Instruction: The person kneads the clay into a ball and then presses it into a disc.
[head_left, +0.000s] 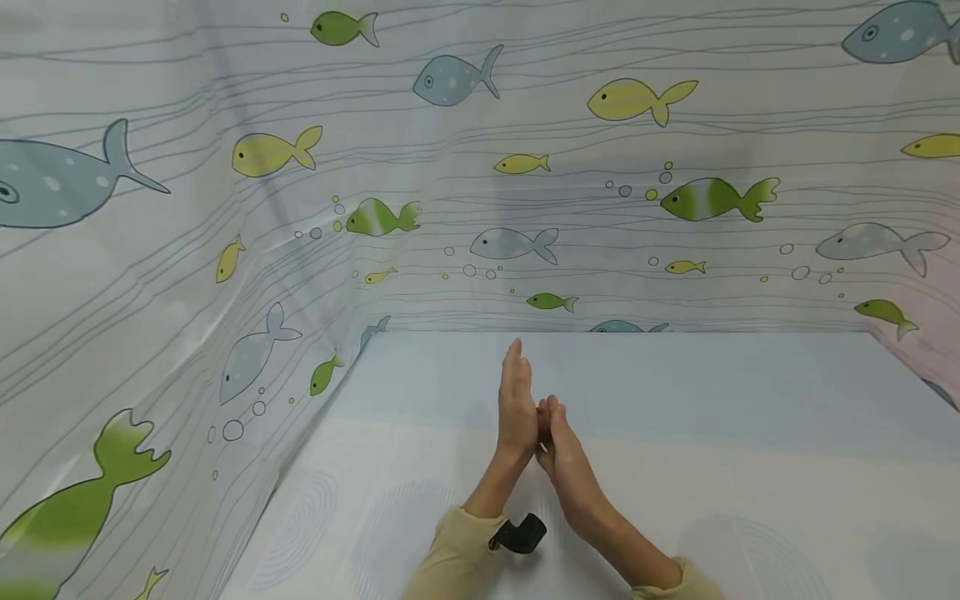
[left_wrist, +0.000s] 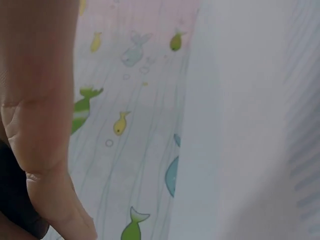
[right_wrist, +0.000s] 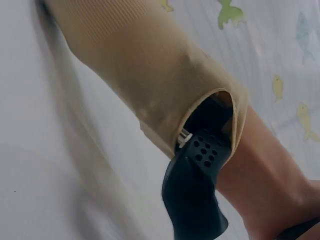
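In the head view my left hand (head_left: 516, 408) stands upright above the table, its fingers straight and pointing away from me. Against its palm side, near the heel, my right hand (head_left: 562, 458) leans in with its fingertips. The space between the two palms is mostly hidden, and no object shows there. The left wrist view has part of a hand (left_wrist: 40, 100) large along its left edge. From the right wrist, a beige sleeve (right_wrist: 150, 65) and a bare forearm (right_wrist: 265, 170) fill the view, with a black perforated device (right_wrist: 195, 190) sticking out of the cuff.
A white table (head_left: 675, 500) with pale circular patterns and a light blue band lies under the hands. Behind it and to the left hangs a white sheet (head_left: 450, 192) printed with fish. A black wrist device (head_left: 521, 533) juts from the left cuff.
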